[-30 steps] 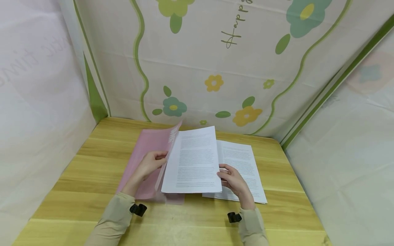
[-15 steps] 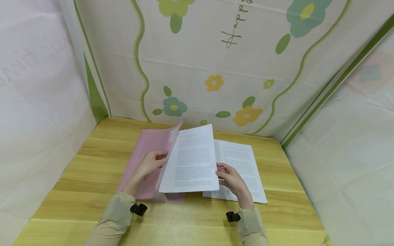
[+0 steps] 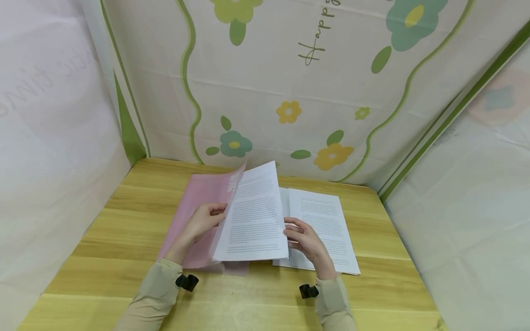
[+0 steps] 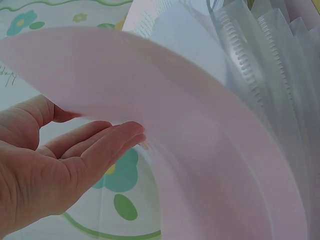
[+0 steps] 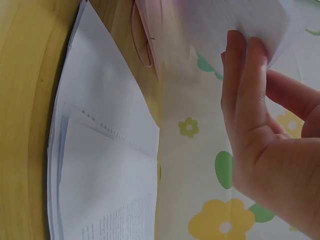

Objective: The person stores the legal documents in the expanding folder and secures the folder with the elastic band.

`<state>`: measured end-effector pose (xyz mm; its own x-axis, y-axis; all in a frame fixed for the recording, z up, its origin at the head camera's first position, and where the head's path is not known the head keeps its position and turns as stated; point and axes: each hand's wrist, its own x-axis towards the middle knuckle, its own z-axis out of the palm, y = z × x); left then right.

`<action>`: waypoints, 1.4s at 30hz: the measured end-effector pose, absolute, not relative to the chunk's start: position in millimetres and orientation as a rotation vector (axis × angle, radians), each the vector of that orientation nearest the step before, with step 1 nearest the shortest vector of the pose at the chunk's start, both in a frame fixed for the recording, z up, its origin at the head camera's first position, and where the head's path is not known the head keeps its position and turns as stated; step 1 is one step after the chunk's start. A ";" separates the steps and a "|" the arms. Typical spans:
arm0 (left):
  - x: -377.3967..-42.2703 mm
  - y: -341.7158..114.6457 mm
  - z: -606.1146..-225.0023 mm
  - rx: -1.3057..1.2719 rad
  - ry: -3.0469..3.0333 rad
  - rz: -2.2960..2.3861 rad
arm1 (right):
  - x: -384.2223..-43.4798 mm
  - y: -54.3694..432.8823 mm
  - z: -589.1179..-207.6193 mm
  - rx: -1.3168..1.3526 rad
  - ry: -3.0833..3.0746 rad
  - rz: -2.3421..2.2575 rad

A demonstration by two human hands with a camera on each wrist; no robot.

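My left hand (image 3: 202, 223) holds the raised cover of a pink folder (image 3: 188, 197) between thumb and fingers. In the left wrist view the cover bows in a curve, and several clear pockets (image 4: 250, 60) fan out behind it. Printed paper sheets (image 3: 254, 216) lean tilted against the folder's open side, their left edge beside the cover. My right hand (image 3: 305, 240) pinches these sheets at their right edge, thumb on the front and fingers behind. Under that hand, a second stack of printed sheets (image 3: 323, 225) lies on the table, partly covered.
The wooden table (image 3: 248, 299) runs up to a flower-patterned cloth wall (image 3: 256, 82) at the back. Cloth walls also stand at both sides. A thin cord loop (image 5: 141, 47) hangs by the folder in the right wrist view.
My right hand has moved left with the held sheets, which tilt more steeply toward the folder. More of the second stack shows. My left hand stays in place.
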<state>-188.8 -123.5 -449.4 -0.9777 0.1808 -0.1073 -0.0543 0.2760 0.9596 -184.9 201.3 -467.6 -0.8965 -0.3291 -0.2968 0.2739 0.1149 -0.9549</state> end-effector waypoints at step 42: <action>-190.4 -123.6 -441.7 0.150 2.378 1.754 | -187.1 162.1 -470.2 -0.017 1.927 -1.872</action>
